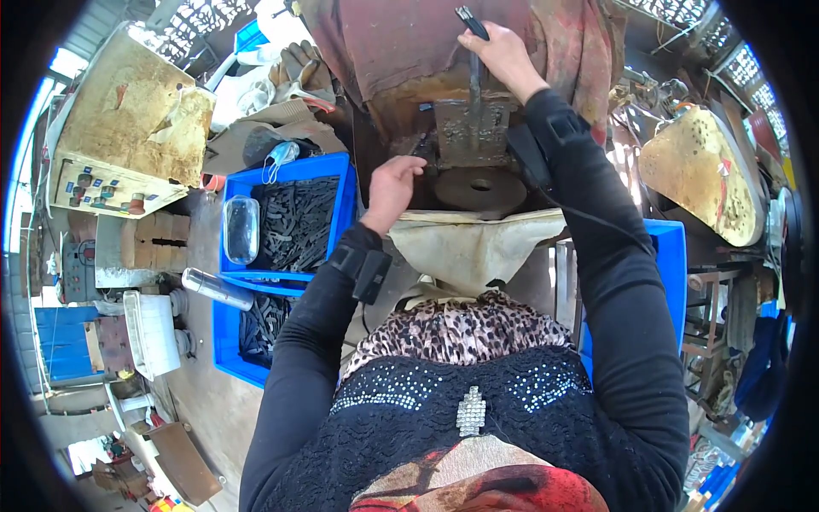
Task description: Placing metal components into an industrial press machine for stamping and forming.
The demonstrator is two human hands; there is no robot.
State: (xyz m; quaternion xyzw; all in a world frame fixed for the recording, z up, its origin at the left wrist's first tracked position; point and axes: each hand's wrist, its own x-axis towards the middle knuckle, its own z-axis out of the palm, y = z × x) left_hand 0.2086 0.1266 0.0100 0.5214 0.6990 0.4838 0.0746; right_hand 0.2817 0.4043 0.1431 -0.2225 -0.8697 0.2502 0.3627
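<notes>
Closest is the spotted cloth (461, 328) on the person's lap, on the near side of the round grey wheel (499, 194). A cream sheet (478, 247) hangs just in front of the wheel. Left of the wheel are two blue bins, a near one (226, 341) and a far one (343, 200), with lots of dark strips (294, 222) in them. The left hand (392, 189) is just left of the wheel. Its fingers are bent, but I can't tell if they hold anything. Past the wheel, the right hand (503, 55) is up high, its fingers pinched tight on some thin dark pieces (471, 23). A dark red cloth (401, 43) hangs behind the wheel.
</notes>
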